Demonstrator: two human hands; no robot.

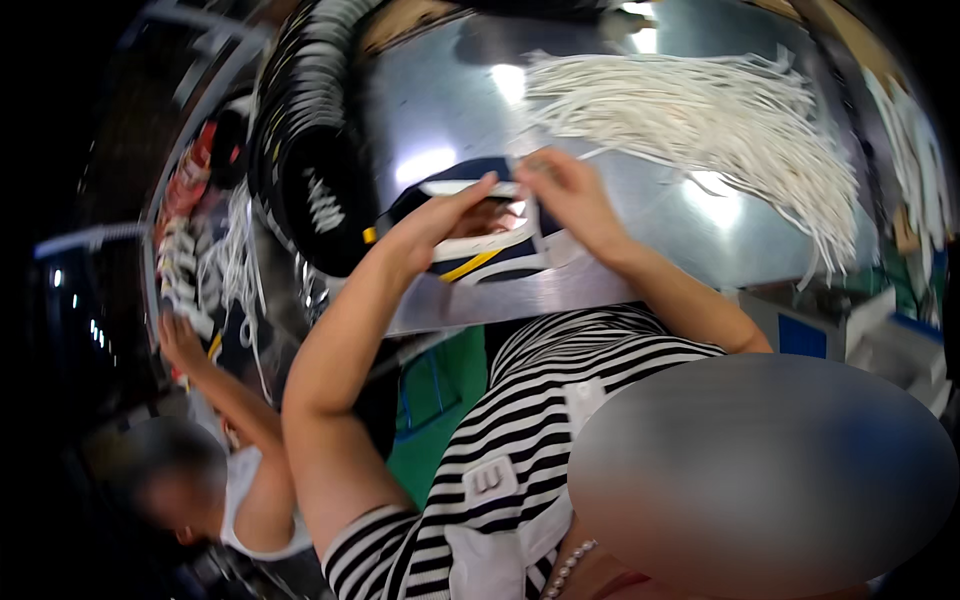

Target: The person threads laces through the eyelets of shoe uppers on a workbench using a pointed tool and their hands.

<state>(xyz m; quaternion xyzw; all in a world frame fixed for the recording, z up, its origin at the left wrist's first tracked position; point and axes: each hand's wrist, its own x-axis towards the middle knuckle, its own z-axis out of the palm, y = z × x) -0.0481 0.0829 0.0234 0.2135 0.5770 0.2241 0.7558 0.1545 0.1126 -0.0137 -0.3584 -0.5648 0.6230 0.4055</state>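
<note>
A navy shoe upper (483,268) with white panels and a yellow stripe is held up over the near edge of the metal table. My left hand (440,218) grips its left side, the thumb lying along the opening. Closed in a pinch, my right hand (562,185) is at the upper's top right edge. A thin white shoelace (597,154) shows beside the right hand, toward the pile; the fingertips are too blurred to show exactly how it is held. That pile of white shoelaces (690,110) lies spread on the table, beyond the right hand.
A long curved stack of black shoe uppers (318,190) borders the table's left side. The metal tabletop (430,110) is shiny. Further left, a co-worker's hand (180,345) reaches toward a row of shoe parts (180,250). Grey bins (820,320) stand at the right.
</note>
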